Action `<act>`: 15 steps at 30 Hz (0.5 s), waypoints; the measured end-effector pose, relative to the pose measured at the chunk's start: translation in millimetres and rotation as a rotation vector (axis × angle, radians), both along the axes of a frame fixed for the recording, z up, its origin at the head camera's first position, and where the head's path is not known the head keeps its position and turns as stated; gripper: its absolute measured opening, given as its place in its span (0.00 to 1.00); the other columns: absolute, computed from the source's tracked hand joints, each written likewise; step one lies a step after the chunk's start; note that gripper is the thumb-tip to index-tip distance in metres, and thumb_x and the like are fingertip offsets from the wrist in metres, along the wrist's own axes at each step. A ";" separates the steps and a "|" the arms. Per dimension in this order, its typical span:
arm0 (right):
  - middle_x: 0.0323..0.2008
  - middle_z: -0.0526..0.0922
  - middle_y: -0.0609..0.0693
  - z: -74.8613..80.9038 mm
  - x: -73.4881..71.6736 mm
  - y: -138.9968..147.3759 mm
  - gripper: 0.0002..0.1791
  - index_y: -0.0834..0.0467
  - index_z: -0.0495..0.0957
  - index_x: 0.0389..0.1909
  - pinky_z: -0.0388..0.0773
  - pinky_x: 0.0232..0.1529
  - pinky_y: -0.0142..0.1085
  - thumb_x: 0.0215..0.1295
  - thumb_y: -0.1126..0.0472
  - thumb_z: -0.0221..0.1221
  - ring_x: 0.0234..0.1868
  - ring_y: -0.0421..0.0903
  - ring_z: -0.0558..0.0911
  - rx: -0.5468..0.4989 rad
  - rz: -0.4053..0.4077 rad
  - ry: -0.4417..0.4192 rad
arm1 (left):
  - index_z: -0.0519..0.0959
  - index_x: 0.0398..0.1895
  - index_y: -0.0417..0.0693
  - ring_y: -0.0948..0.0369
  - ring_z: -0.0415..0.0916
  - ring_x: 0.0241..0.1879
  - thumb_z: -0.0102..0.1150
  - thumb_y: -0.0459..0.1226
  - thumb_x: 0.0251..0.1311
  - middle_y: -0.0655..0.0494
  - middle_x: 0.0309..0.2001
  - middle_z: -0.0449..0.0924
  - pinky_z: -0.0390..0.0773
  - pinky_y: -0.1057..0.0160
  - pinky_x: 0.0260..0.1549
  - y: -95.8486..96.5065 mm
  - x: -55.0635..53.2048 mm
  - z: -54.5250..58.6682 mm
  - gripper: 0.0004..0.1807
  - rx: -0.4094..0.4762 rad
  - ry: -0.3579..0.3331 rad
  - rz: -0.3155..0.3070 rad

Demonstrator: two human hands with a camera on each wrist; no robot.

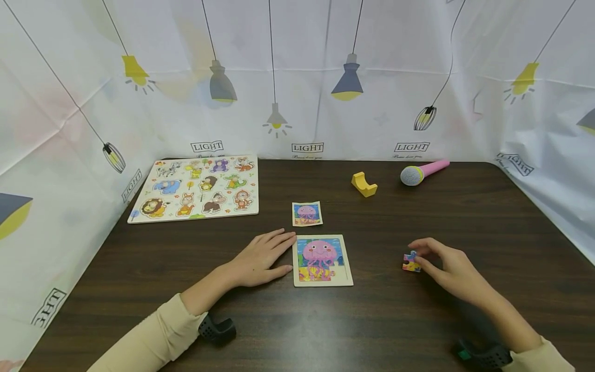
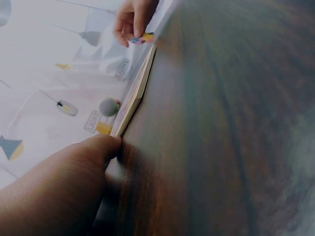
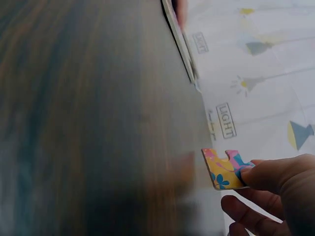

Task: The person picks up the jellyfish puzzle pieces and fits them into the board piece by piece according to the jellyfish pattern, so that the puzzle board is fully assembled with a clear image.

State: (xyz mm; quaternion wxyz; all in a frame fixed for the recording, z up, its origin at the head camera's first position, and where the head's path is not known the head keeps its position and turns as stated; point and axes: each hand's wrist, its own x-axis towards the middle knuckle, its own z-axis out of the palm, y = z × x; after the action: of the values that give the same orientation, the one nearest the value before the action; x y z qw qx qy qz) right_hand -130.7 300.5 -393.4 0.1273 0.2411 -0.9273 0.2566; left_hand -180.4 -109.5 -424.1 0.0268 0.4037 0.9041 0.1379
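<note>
A jigsaw piece [image 1: 411, 262], yellow, pink and blue, is pinched between the thumb and fingers of my right hand [image 1: 453, 271], to the right of the board. In the right wrist view the piece [image 3: 224, 169] shows a notch in its edge. The jellyfish puzzle board [image 1: 321, 253] lies flat, with a bare cream gap at its lower right corner. My left hand [image 1: 262, 261] rests on the table, fingers stretched out, fingertips and thumb at the board's left edge. In the left wrist view my thumb [image 2: 96, 147] meets the board's side.
A small jellyfish picture card [image 1: 307, 214] lies just behind the board. An animal puzzle board [image 1: 197, 188] is at the back left. Farther back on the right are a yellow curved block [image 1: 364, 185] and a pink toy microphone [image 1: 424, 172]. A printed cloth [image 1: 297, 51] hangs behind the table.
</note>
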 end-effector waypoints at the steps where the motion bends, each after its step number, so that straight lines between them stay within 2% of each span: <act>1: 0.33 0.80 0.42 0.9 -0.2 -2.4 0.18 0.58 0.74 0.45 0.75 0.32 0.27 0.53 0.73 0.62 0.32 0.36 0.78 -0.004 0.007 0.000 | 0.49 0.72 0.50 0.57 0.39 0.70 0.39 0.56 0.65 0.57 0.70 0.48 0.46 0.51 0.63 0.0 -0.1 0.1 0.36 0.000 -0.001 0.001; 6: 0.34 0.80 0.42 5.0 -1.6 -14.6 0.18 0.59 0.74 0.45 0.75 0.32 0.28 0.53 0.74 0.62 0.32 0.36 0.78 -0.024 0.064 0.006 | 0.49 0.72 0.50 0.56 0.40 0.69 0.39 0.56 0.65 0.56 0.70 0.49 0.46 0.51 0.63 -0.2 -0.1 0.2 0.36 0.004 0.003 -0.002; 15: 0.35 0.79 0.40 5.0 -9.4 -38.5 0.20 0.57 0.75 0.46 0.77 0.34 0.34 0.52 0.74 0.62 0.34 0.36 0.78 -0.030 0.143 -0.020 | 0.50 0.71 0.49 0.55 0.41 0.69 0.39 0.55 0.66 0.55 0.70 0.49 0.47 0.50 0.63 0.0 -0.4 -0.2 0.36 0.010 0.005 -0.009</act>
State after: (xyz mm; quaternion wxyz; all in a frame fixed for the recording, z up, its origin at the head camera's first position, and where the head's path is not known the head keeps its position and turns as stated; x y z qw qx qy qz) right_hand -140.1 262.0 -388.4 0.1030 0.3024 -0.9048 0.2814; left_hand -180.8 -109.5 -424.3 0.0232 0.4082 0.9016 0.1412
